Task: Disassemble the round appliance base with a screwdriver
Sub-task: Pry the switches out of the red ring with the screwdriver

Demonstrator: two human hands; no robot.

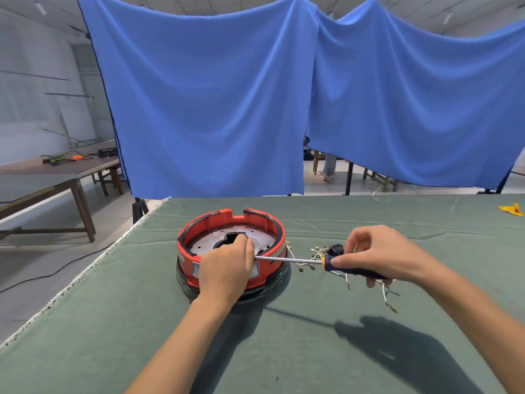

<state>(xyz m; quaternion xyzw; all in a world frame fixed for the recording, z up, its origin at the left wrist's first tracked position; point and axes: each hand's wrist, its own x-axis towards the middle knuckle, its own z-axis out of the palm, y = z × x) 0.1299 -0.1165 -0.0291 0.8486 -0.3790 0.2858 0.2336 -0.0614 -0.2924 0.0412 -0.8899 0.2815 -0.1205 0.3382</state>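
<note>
From the head camera I see the screwdriver (321, 262) lying almost level, its long axis running left to right across the tabletop (284, 351). The tip points left toward the round appliance base (230, 250); the handle end sits to the right, a little nearer me. I cannot see the tip itself: the shaft disappears behind my left hand (227, 268) at the base's near-right rim.

The base sits on the green cloth of the tabletop, left of centre, not far from the far-left edge. It is a red ring with black trim along the top rim, a notch cut in the far wall, and a black skirt at the bottom. Inside lies a silver metal plate with small holes and a dark cut-out in the middle. A pale label is on the near wall.

My left hand lies over the near rim, its fingers (241, 243) curled down to the edge of the cut-out; whether they pinch anything I cannot tell. My right hand (380, 257) is clenched around the screwdriver's dark blue handle with its orange collar, thumb along the top.

A loose tangle of wires (387, 297) with small terminals lies under and beside the right hand. A yellow object (511, 209) rests far right.
</note>
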